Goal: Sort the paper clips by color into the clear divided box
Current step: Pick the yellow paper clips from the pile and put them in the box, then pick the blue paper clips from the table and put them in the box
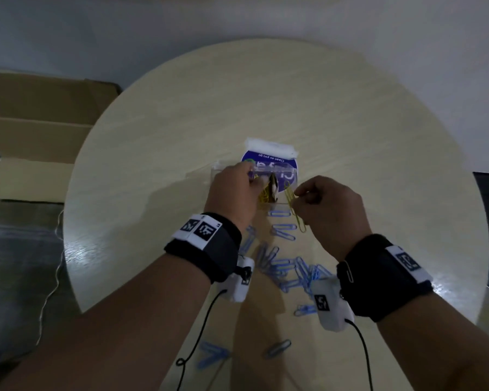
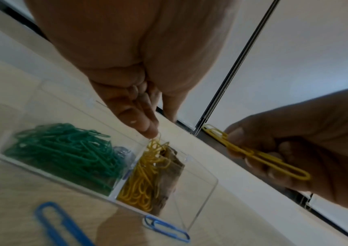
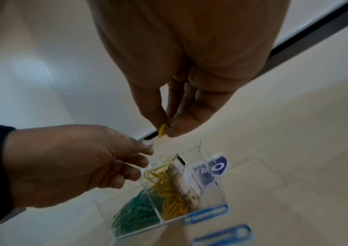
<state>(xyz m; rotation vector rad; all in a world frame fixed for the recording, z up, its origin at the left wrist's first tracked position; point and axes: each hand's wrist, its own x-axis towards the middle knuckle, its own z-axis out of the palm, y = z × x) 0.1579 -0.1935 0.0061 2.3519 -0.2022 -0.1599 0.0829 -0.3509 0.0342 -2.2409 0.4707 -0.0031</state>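
Note:
The clear divided box (image 1: 277, 174) (image 2: 210, 191) (image 3: 218, 189) stands mid-table. One compartment holds green clips (image 2: 63, 156) (image 3: 135, 214). The one beside it holds yellow clips (image 2: 145, 176) (image 3: 169, 196) and a folded paper slip (image 2: 169, 173). My left hand (image 1: 237, 190) (image 2: 151, 131) hovers over the yellow compartment, fingertips pinching the top yellow clip of the pile. My right hand (image 1: 319, 204) (image 3: 165, 129) is just right of the box and pinches a short chain of linked yellow clips (image 1: 295, 214) (image 2: 253, 154). Several blue clips (image 1: 288, 269) (image 2: 166, 228) (image 3: 206, 213) lie loose on the table in front of the box.
A blue and white wipes pack (image 1: 268, 153) lies right behind the box. The round wooden table (image 1: 350, 122) ends near my forearms. Flattened cardboard (image 1: 40, 136) lies on the floor at left. Black cables (image 1: 203, 328) hang from both wrist cameras.

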